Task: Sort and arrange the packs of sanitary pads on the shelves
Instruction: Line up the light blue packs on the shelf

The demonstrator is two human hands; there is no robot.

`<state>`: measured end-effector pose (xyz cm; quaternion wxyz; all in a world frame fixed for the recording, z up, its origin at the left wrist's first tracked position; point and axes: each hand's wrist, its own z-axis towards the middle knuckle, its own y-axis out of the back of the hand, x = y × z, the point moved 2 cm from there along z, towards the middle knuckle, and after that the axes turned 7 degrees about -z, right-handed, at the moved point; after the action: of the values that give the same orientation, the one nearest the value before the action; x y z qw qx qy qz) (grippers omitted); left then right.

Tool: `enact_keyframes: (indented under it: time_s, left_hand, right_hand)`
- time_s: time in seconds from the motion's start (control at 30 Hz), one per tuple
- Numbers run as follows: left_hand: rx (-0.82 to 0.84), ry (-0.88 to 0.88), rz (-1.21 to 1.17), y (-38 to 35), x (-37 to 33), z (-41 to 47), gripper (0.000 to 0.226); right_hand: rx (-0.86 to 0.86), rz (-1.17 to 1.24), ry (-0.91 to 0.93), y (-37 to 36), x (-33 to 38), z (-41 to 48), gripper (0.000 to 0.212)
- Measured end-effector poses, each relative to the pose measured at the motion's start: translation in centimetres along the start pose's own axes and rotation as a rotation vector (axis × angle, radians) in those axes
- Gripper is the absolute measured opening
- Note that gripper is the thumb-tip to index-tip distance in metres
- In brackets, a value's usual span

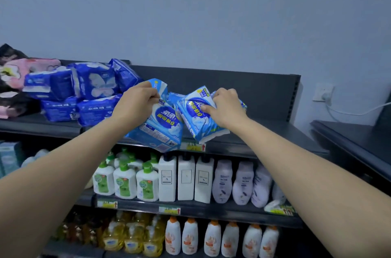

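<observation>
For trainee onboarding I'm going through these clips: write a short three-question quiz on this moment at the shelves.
1. Multiple choice: the left hand grips A) a pink pack, B) a light blue pack, C) a bottle.
2. True or false: the right hand is empty.
3. Fill in: the dark blue packs are piled on the ___ shelf.
Key: 1 B. 2 false: it grips a second light blue pack. 3 top.

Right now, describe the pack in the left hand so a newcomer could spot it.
On the dark top shelf, dark blue packs pile up on the left. Right of them, the left hand pinches a light blue pack by its top. Unlike its twin in the right hand, it hangs lower.
</observation>
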<state>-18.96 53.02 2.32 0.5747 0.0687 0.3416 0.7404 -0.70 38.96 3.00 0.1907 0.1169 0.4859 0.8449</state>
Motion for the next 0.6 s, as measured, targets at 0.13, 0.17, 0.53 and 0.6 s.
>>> enact_keyframes:
  time_s: [0.13, 0.17, 0.53, 0.6]
  left_hand:
    - [0.084, -0.072, 0.06, -2.7, 5.5, 5.3, 0.018]
    - [0.1, -0.092, 0.073, -3.2, 6.8, 6.7, 0.018]
    - [0.239, -0.209, 0.14, -9.5, 17.1, 14.9, 0.017]
    - [0.257, -0.204, 0.085, -10.3, 18.4, 15.9, 0.015]
  right_hand:
    - [0.003, 0.003, 0.058, -2.8, 1.3, 6.6, 0.05]
    - [0.001, 0.003, 0.072, -3.6, 1.7, 8.3, 0.049]
    - [0.052, 0.058, 0.21, -11.3, 2.7, 21.1, 0.035]
    - [0.078, 0.103, 0.229, -12.8, 2.5, 23.2, 0.026]
